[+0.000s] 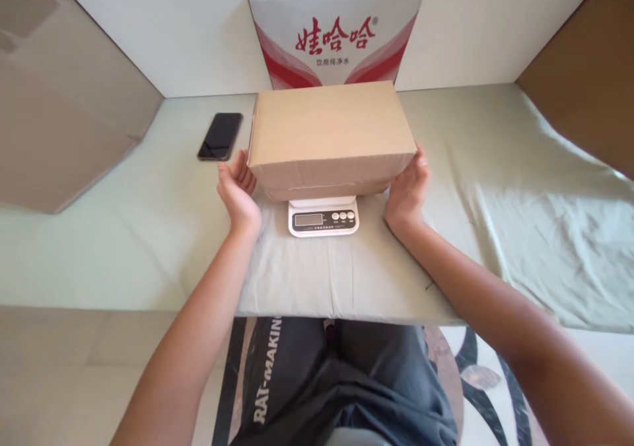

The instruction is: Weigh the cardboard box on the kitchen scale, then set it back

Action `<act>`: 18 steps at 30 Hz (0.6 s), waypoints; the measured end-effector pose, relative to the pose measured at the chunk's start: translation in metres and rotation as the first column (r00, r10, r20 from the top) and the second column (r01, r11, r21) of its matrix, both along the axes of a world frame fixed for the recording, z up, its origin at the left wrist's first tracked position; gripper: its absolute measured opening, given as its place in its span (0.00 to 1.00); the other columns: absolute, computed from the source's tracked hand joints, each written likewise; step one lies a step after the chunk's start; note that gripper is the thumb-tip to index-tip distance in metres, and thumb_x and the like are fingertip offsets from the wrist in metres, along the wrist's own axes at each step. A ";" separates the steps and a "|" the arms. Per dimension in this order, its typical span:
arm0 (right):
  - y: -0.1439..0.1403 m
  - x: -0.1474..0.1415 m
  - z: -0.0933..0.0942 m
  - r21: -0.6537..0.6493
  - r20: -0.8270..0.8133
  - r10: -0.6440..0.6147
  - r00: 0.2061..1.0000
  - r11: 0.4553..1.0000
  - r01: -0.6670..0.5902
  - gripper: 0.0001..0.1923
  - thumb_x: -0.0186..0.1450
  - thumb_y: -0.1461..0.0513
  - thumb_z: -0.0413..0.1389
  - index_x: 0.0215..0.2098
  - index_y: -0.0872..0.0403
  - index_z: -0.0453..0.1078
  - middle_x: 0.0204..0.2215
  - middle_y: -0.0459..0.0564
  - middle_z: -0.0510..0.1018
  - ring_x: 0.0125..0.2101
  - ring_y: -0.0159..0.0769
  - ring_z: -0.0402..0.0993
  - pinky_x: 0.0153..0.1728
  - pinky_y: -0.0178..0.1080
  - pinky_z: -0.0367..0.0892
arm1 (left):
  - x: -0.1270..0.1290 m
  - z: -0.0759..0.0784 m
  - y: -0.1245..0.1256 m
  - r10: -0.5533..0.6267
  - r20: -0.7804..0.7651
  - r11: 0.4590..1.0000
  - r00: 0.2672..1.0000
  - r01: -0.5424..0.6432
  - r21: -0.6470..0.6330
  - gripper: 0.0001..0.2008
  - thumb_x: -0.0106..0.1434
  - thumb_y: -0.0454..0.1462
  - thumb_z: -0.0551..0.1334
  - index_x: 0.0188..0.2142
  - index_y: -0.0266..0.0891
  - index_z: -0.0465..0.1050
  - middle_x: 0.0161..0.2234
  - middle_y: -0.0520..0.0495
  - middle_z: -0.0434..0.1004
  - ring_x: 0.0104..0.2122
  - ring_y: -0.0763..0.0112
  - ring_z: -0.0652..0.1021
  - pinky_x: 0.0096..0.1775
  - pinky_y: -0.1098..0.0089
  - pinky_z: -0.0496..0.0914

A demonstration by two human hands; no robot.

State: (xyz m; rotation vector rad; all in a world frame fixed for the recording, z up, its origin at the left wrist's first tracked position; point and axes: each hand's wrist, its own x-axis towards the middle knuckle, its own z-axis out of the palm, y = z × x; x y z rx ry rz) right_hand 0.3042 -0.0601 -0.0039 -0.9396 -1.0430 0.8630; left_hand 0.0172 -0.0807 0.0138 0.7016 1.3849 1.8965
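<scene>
Both forearms extend forward from the lower frame corners, converging slightly. The left hand (238, 190) is held upright, palm facing inward, fingers extended and together. The right hand (407, 191) mirrors it, palm inward, fingers extended forward, wrist straight.

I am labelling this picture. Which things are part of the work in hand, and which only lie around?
In use: box, on the scale; left hand and right hand at its two ends.

Lying about: phone, printed carton behind, cloth.
</scene>
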 end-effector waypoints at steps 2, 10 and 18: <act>0.003 0.000 -0.002 -0.019 -0.015 0.004 1.000 1.000 -0.004 0.32 0.68 0.35 0.46 0.63 0.36 0.66 0.71 0.45 0.70 0.76 0.51 0.61 0.73 0.61 0.64 | -0.001 -0.003 0.000 -0.002 -0.032 1.000 0.999 0.002 0.002 0.31 0.75 0.59 0.50 0.52 0.43 0.83 0.58 0.40 0.85 0.65 0.53 0.79 0.61 0.57 0.75; -0.005 -0.002 0.007 -0.038 -0.052 0.007 0.999 0.999 -0.009 0.34 0.64 0.35 0.48 0.62 0.37 0.65 0.70 0.47 0.69 0.77 0.54 0.56 0.75 0.65 0.59 | 0.004 0.004 -0.017 0.017 -0.090 0.998 0.996 -0.012 0.061 0.29 0.78 0.52 0.48 0.52 0.38 0.83 0.56 0.40 0.86 0.62 0.54 0.81 0.62 0.55 0.76; -0.042 -0.021 0.022 0.089 0.177 -0.024 0.984 0.996 0.008 0.34 0.71 0.35 0.40 0.67 0.36 0.62 0.65 0.52 0.71 0.71 0.59 0.65 0.68 0.66 0.68 | 0.031 0.012 -0.057 0.097 -0.236 0.993 0.967 -0.078 0.088 0.28 0.73 0.55 0.54 0.51 0.40 0.85 0.51 0.36 0.87 0.57 0.51 0.84 0.59 0.51 0.77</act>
